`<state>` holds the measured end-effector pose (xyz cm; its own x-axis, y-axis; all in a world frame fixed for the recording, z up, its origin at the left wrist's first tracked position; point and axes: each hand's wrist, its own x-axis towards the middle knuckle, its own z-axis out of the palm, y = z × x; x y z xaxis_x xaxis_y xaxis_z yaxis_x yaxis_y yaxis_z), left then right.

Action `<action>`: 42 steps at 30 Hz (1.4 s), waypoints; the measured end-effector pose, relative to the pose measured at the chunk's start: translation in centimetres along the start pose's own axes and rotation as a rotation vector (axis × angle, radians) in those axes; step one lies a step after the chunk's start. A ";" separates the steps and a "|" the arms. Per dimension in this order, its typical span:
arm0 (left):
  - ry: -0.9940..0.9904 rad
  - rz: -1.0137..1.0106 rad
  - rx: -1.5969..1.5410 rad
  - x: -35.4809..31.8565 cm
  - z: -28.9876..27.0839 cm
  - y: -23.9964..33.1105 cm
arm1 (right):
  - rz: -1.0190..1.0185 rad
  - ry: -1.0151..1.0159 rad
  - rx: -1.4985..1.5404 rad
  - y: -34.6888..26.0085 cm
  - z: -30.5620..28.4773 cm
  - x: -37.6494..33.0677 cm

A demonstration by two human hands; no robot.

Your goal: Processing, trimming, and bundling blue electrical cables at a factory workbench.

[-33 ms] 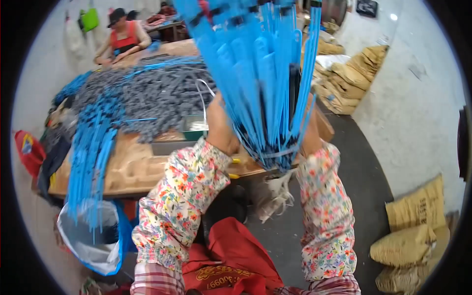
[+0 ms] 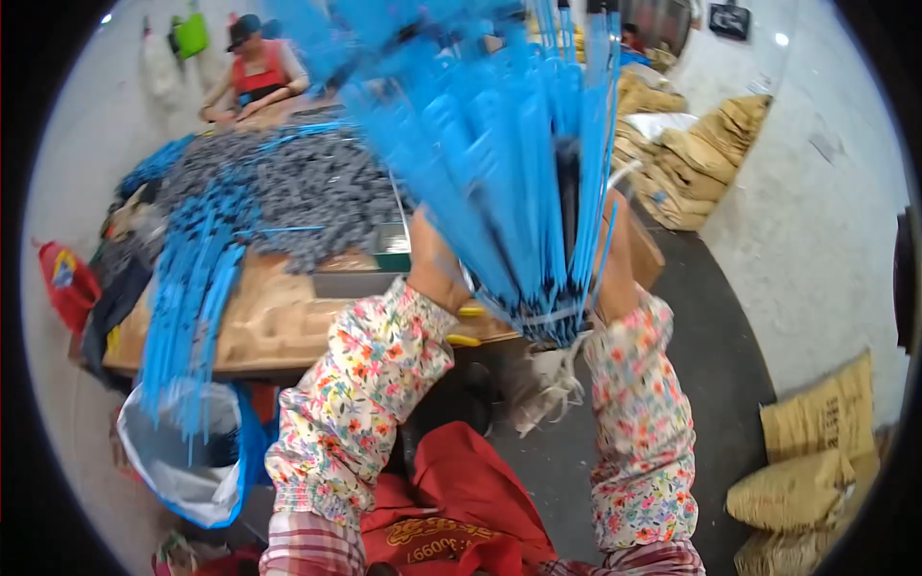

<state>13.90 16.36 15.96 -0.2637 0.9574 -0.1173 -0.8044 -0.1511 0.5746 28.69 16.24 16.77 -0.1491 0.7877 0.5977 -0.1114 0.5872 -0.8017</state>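
In front of me is a large bundle of long, flat blue strips with dark tips, fanned out at the top and narrow at the bottom. A white tie goes round its narrow lower end. My left hand is closed against the bundle's left side and my right hand against its right side. Most fingers are hidden behind the strips. A thin white strap sticks out above my right hand. The bundle's upper part is blurred.
Grey pieces are heaped on the wooden table, beside more blue strips hanging over its edge above a lined blue bag. A person sits at the far left. Brown sacks lie at the right.
The bundle's fanned top has swung left, while its tied end has shifted slightly right and down. The white strap now shows beside my right hand. The whole view has shifted a little.
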 end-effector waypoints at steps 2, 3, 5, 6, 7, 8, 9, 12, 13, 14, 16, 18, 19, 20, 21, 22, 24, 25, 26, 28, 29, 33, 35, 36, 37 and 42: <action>0.036 -0.001 -0.045 -3.1 -1.8 -0.2 | -0.171 -0.009 -0.453 -2.5 1.4 -2.7; 0.107 0.062 -0.099 -5.4 -3.5 2.0 | -0.255 -0.049 -0.530 -3.7 4.8 -4.3; 0.189 0.052 -0.216 -8.3 -6.0 1.5 | -0.560 -0.122 -0.626 -3.3 7.4 -8.3; 0.237 0.075 -0.278 -10.3 -7.6 2.2 | -0.632 -0.157 -0.679 -4.3 9.5 -10.6; 0.284 0.073 -0.342 -11.9 -9.7 2.1 | -0.690 -0.188 -0.751 -4.7 10.8 -13.2; -0.304 0.046 -0.409 -10.8 -14.7 1.2 | -0.667 -0.272 -0.750 -4.6 11.6 -16.1; -0.895 0.011 -0.444 -10.1 -19.9 0.5 | -0.646 -0.357 -0.746 -4.6 12.4 -18.9; -0.768 -0.130 -0.555 -15.8 -26.6 -0.9 | -0.622 -0.488 -0.691 -3.9 13.4 -25.6; -0.733 -0.241 -0.493 -17.2 -28.4 -1.3 | -0.532 -0.537 -0.687 -3.8 13.7 -27.7; -0.688 -0.347 -0.438 -18.6 -29.9 -1.7 | -0.436 -0.596 -0.676 -3.8 14.0 -29.5; -0.597 -0.468 -0.415 -20.1 -32.5 -2.9 | -0.292 -0.684 -0.654 -4.1 14.7 -31.5; -0.633 -0.015 -0.080 -19.1 -32.5 -4.3 | -0.337 -0.645 -0.630 -4.2 14.9 -31.0; -0.861 -0.073 0.013 -17.3 -32.4 -2.7 | -0.361 -0.624 -0.620 -4.2 14.8 -31.2; -1.104 -0.126 0.103 -15.7 -31.2 -0.3 | -0.317 -0.647 -0.626 -4.1 14.8 -31.5; -1.077 -0.145 0.069 -16.7 -31.1 -0.9 | -0.290 -0.677 -0.614 -4.0 14.8 -31.8; -1.040 -0.147 -0.047 -16.8 -30.8 -1.1 | -0.287 -0.698 -0.598 -3.5 15.1 -31.5; -0.960 -0.138 -0.273 -16.7 -30.8 -1.5 | -0.275 -0.734 -0.582 -2.9 15.3 -31.1; -0.948 -0.135 -0.286 -16.6 -31.2 -1.5 | -0.226 -0.793 -0.574 -2.9 15.3 -30.9; -0.952 -0.256 -0.265 -16.8 -31.7 -1.3 | -0.172 -0.849 -0.566 -3.2 15.2 -30.8; -0.964 -0.498 -0.224 -16.8 -32.5 -0.9 | -0.106 -0.915 -0.561 -3.2 14.6 -30.4; -0.949 -0.488 -0.231 -16.8 -32.6 -0.6 | -0.016 -0.865 -0.368 -3.0 14.0 -30.1; -1.011 -0.645 -0.154 -16.1 -32.6 -0.1 | 0.455 -0.526 0.243 -2.9 12.5 -27.7; -1.039 -0.547 -0.082 -16.0 -32.8 -0.2 | 0.708 -0.307 0.625 -2.2 12.3 -25.0; -1.052 -0.497 -0.043 -16.0 -32.9 -0.2 | 0.687 -0.334 0.780 -1.1 12.3 -22.9; -1.047 -0.501 -0.045 -15.9 -32.7 -0.2 | 0.636 -0.329 0.573 -0.7 13.2 -21.2; -1.042 -0.566 -0.095 -15.9 -31.3 -0.3 | 0.425 -0.883 0.372 5.8 18.0 -18.0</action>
<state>1.70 -6.52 -7.68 0.6666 0.6258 0.4051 -0.7148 0.3824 0.5856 13.04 2.11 1.33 -0.8945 0.4119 0.1740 -0.1539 0.0816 -0.9847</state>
